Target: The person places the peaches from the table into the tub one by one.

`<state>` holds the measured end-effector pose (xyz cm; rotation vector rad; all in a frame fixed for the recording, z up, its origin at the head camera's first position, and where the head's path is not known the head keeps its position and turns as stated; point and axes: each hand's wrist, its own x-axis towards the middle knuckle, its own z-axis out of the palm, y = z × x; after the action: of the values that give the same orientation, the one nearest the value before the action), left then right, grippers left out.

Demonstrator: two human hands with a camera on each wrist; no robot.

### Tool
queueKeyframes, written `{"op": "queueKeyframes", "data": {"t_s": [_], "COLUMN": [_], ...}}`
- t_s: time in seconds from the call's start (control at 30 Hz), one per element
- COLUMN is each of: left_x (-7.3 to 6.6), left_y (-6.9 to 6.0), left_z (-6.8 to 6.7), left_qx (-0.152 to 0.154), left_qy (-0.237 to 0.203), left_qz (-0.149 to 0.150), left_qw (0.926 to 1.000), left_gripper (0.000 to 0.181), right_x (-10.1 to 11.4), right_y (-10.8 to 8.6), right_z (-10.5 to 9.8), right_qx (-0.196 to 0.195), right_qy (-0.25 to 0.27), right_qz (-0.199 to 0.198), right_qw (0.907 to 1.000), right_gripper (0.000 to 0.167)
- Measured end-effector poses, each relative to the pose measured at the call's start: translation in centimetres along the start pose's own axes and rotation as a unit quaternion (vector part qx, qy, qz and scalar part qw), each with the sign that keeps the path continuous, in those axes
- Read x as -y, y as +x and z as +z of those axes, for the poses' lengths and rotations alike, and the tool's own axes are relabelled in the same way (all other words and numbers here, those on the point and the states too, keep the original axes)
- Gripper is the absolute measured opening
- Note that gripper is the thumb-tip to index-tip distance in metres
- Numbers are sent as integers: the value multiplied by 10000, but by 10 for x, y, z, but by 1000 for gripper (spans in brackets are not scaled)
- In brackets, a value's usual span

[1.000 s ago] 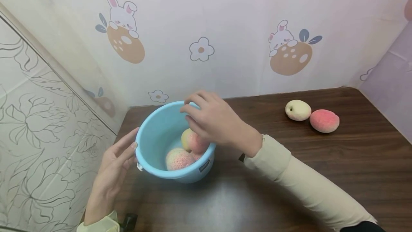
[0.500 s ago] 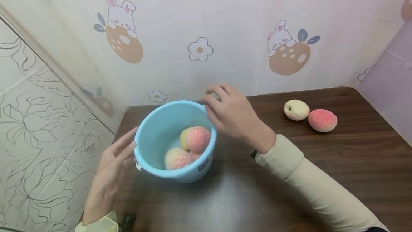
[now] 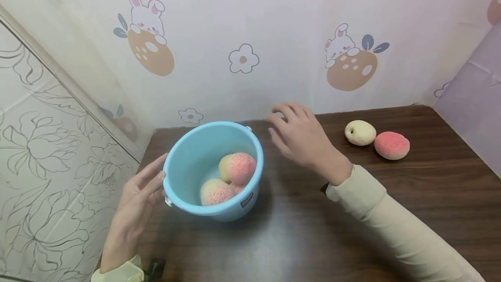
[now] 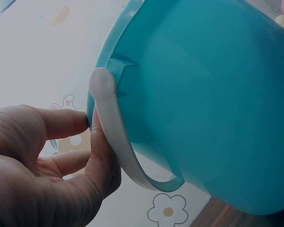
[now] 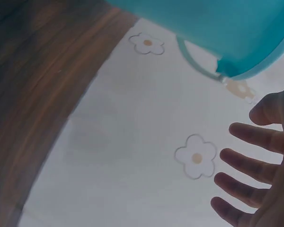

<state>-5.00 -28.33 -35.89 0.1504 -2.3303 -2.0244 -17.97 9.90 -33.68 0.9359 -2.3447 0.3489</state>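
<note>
A light blue bucket stands tilted on the dark wooden table, holding several toy peaches, among them a pink speckled peach and a paler one. At its left rim, my left hand pinches the edge between thumb and fingers; in the left wrist view that hand is beside the white handle. My right hand hovers to the right of the bucket, apart from it, with nothing held. The right wrist view shows its fingers spread below the bucket.
At the table's back right lie a cream peach and a pink peach, touching. A patterned wall covering rises behind the wooden table, and a floral panel stands along the left.
My right hand has moved rightward from over the bucket to beside it, leaving the pink speckled peach in full view inside. My left hand keeps its place on the rim.
</note>
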Motion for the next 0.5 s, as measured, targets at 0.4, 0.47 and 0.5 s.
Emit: {"op": "queueKeyframes", "data": {"t_s": [0.4, 0.47, 0.5], "left_x": [1, 0, 0], "left_y": [0, 0, 1], "left_z": [0, 0, 0], "left_qx": [9, 9, 14], "left_qy": [42, 37, 40], "left_qz": [14, 4, 4], "left_qw": [10000, 10000, 10000], "left_gripper": [49, 49, 49], "right_x": [-27, -32, -34], "right_y": [-19, -22, -24], "right_z": [3, 4, 4], "right_qx": [121, 165, 193], "right_qy": [-323, -365, -384], "right_qz": [668, 778, 835], "right_qw": [9972, 9962, 9956], "right_gripper": [24, 24, 24]}}
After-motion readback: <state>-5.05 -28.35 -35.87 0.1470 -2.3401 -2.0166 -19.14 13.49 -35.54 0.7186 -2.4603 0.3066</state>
